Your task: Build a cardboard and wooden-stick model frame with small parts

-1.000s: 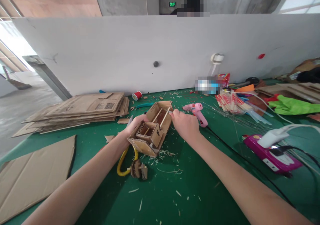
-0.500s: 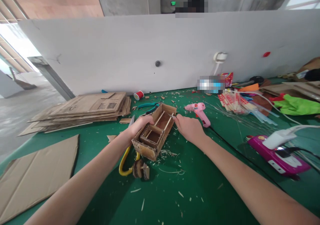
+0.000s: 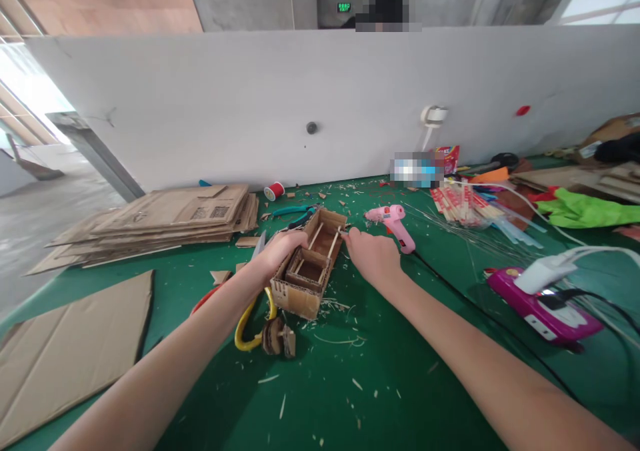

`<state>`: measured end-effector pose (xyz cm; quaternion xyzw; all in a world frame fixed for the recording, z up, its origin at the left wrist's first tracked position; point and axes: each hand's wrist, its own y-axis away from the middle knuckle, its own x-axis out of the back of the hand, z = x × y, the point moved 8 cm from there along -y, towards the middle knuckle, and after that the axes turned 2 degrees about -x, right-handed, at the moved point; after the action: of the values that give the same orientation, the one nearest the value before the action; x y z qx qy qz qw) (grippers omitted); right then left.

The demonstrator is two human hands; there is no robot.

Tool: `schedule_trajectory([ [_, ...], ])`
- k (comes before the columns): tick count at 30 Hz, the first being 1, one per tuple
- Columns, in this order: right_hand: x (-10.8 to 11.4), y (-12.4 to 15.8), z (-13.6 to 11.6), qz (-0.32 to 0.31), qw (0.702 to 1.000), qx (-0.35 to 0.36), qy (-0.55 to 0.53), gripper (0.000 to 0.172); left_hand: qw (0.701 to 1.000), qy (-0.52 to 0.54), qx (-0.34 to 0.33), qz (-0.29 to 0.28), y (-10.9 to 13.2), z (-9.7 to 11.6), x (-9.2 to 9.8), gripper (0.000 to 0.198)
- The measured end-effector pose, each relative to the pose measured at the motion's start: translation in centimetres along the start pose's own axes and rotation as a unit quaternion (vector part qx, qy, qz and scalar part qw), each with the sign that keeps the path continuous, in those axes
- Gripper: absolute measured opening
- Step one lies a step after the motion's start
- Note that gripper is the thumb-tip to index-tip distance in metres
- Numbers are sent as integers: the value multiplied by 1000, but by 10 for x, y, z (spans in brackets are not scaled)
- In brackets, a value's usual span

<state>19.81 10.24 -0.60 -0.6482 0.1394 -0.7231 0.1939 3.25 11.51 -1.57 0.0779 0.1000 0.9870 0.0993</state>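
Observation:
An open cardboard box (image 3: pixel 300 297) stands on the green table, with a smaller cardboard compartment (image 3: pixel 307 272) in its near end and two thin wooden sticks lengthwise inside. My left hand (image 3: pixel 286 247) grips the box's left wall. At the right wall near the far end, my right hand (image 3: pixel 367 251) is pinched on something small and thin by the right stick (image 3: pixel 335 243); it is too small to make out. Yellow-handled scissors (image 3: pixel 245 327) lie partly under my left forearm, beside a small cardboard wheel piece (image 3: pixel 275 337). Teal-handled pliers (image 3: pixel 293 211) rest behind the box.
A pink glue gun (image 3: pixel 395 223) lies right of the box, its black cord running to a magenta power strip (image 3: pixel 543 311). Stacked cardboard (image 3: pixel 175 217) and a flat sheet (image 3: pixel 85 337) are at left. Wrapped sticks (image 3: pixel 463 204), a red spool (image 3: pixel 274 191) and scraps lie farther back.
The view has shifted slightly. The box's near end has swung a little to the right, and more of the scissors shows. Both hands stay at the box.

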Motion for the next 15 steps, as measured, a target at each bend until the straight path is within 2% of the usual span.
schedule_trajectory([
  [3, 3, 2, -1, 5, 1000, 4, 0, 46, 1000, -16, -27, 2, -4, 2, 1, 14],
  [7, 7, 6, -9, 6, 998, 60, -8, 44, 998, -28, -53, 3, -7, 6, 2, 13],
  [12, 2, 0, 3, 0, 1000, 19, 21, 45, 998, -28, -54, -5, -7, 7, 1, 14],
  [15, 2, -2, 4, 14, 999, 18, 23, 45, 999, -14, -38, -2, -7, 3, 2, 13],
])
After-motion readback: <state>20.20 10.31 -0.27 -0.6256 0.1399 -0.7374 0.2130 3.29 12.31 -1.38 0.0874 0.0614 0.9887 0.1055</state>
